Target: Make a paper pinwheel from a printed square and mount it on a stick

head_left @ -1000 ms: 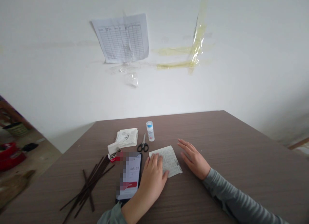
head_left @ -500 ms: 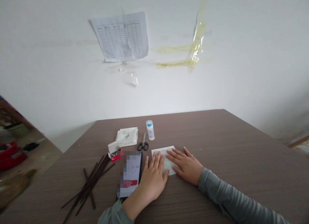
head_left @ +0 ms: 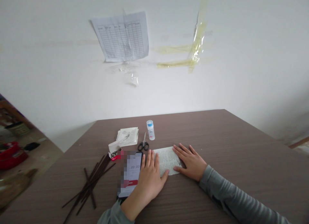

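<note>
A small printed sheet of paper [head_left: 167, 160] lies flat on the brown table [head_left: 231, 153]. My left hand [head_left: 152, 177] rests with spread fingers over its left edge, the thumb at the lower part. On the other side my right hand [head_left: 190, 161] lies flat, fingers apart, across the right edge. Just left of my left hand is a phone [head_left: 132, 172] showing a timer. Black-handled scissors [head_left: 143, 145] lie beyond the phone, beside a white bottle with a blue cap [head_left: 151, 130] that stands upright.
Dark thin sticks [head_left: 89, 185] lie crossed at the left, by a small open red and white box [head_left: 115, 150]. A stack of paper pieces [head_left: 127, 136] lies behind. The wall [head_left: 183, 92] borders the table's far edge.
My hands have moved apart, the left one leftward and the right one slightly rightward, so more of the printed sheet shows between them. The phone's timer has advanced.
</note>
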A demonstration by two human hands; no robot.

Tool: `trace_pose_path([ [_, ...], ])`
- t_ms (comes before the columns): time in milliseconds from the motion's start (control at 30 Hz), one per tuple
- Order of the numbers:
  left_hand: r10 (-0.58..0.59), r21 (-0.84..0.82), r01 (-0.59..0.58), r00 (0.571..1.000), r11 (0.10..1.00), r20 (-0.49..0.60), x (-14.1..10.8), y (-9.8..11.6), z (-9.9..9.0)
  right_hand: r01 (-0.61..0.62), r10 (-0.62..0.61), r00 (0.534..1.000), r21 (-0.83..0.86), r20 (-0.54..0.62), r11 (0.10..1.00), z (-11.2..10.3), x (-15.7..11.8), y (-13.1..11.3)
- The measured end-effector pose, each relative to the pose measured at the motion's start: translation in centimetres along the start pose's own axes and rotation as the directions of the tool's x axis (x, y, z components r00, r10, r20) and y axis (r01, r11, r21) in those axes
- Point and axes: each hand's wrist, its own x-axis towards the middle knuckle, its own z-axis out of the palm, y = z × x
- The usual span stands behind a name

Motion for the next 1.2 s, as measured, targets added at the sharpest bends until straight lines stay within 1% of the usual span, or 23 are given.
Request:
trace_pose_path([
  [33, -0.002, -0.015, 0.002, 1.000, 1.000, 0.002, 0.1, -0.1, -0.1, 0.004, -0.004, 1.000, 0.001, -0.010, 1.000, 0.1, 0.0, 0.2],
  [100, 0.001, -0.031, -0.001, 1.000, 1.000, -0.009, 0.1, -0.4, 0.0, 0.020, -0.020, 0.998, -0.001, -0.068, 1.000, 0.5, -0.1, 0.8],
  [233, 0.051, 0.006, -0.051, 0.994, 0.999, -0.098, -0.1, -0.8, 0.3, 0.039, -0.042, 0.975, -0.015, -0.217, 0.999, 0.9, -0.1, 1.5],
  [300, 0.091, 0.017, -0.089, 0.986, 0.996, -0.142, -0.2, -0.7, 0.4, 0.022, -0.025, 0.969, -0.016, -0.245, 1.000, 1.1, -0.1, 1.4],
  [400, 0.134, -0.009, -0.136, 0.982, 0.991, -0.131, -0.3, -0.3, 0.3, 0.017, -0.016, 0.964, 0.001, -0.265, 1.000, 1.7, 0.2, 1.0],
  [467, 0.153, 0.005, -0.153, 0.981, 0.988, -0.118, -0.2, -0.1, 0.5, 0.083, -0.072, 0.958, 0.026, -0.277, 0.996, 2.4, 0.5, 0.7],
  [600, 0.220, 0.098, -0.207, 0.965, 0.973, -0.146, -0.1, -0.1, 1.6, 0.295, -0.269, 0.931, 0.071, -0.247, 0.953, 4.0, 1.2, 0.3],
  [667, 0.229, 0.099, -0.215, 0.961, 0.972, -0.157, -0.3, -0.1, 2.4, 0.334, -0.308, 0.926, 0.093, -0.217, 0.938, 4.6, 1.4, 0.1],
  [733, 0.221, 0.086, -0.209, 0.961, 0.974, -0.166, -0.4, 0.1, 2.9, 0.313, -0.292, 0.940, 0.102, -0.177, 0.944, 5.1, 1.6, -0.1],
  [833, 0.204, 0.050, -0.199, 0.968, 0.979, -0.144, -0.7, 0.6, 3.0, 0.229, -0.216, 0.966, 0.083, -0.140, 0.970, 5.4, 1.7, -0.4],
  [933, 0.173, 0.005, -0.173, 0.982, 0.985, -0.083, -0.7, 1.0, 2.3, 0.181, -0.172, 0.978, 0.076, -0.114, 0.980, 5.0, 1.5, -0.4],
  [1033, 0.134, -0.024, -0.134, 0.991, 0.991, -0.015, -0.6, 1.2, 1.5, 0.142, -0.138, 0.988, 0.058, -0.065, 0.988, 4.2, 1.1, -0.3],
  [1200, 0.076, -0.049, -0.074, 0.996, 0.996, 0.044, -0.4, 0.6, 0.7, 0.015, -0.018, 0.995, -0.030, -0.098, 0.999, 3.3, 0.7, 0.0],
])
